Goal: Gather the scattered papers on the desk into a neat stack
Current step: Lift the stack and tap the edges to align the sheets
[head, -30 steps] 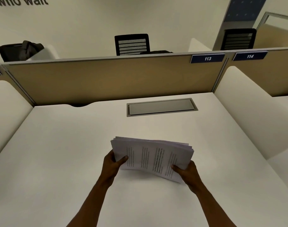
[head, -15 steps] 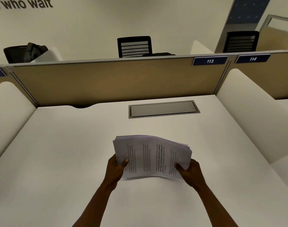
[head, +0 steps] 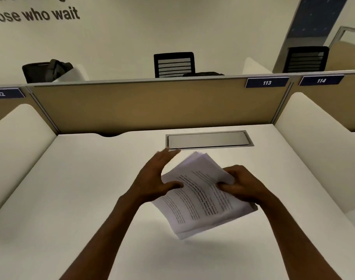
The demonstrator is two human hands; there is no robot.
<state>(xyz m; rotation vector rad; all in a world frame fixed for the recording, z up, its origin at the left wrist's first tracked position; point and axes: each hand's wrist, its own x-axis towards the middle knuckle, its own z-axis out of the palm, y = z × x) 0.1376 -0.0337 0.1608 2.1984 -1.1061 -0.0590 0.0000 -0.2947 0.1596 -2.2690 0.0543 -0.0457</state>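
A bundle of printed papers [head: 201, 201] hangs tilted above the white desk [head: 81, 199], its lower corner pointing down toward the desk. My right hand [head: 241, 184] grips the bundle at its upper right edge, fingers curled over the sheets. My left hand [head: 156, 174] is at the bundle's left edge with the fingers stretched flat and apart; the thumb rests on the top sheet. The sheets' far edges are fanned and uneven.
A grey cable-hatch lid [head: 209, 139] is set into the desk behind the papers. A tan partition [head: 152, 104] with labels 113 and 114 closes the back. White side dividers [head: 314, 142] flank the desk. Black chairs [head: 174, 64] stand beyond the partition.
The bundle was held level by both hands at its near corners; now it is turned and tilted, the right hand has shifted to its upper edge, and the left hand has opened flat against its side.
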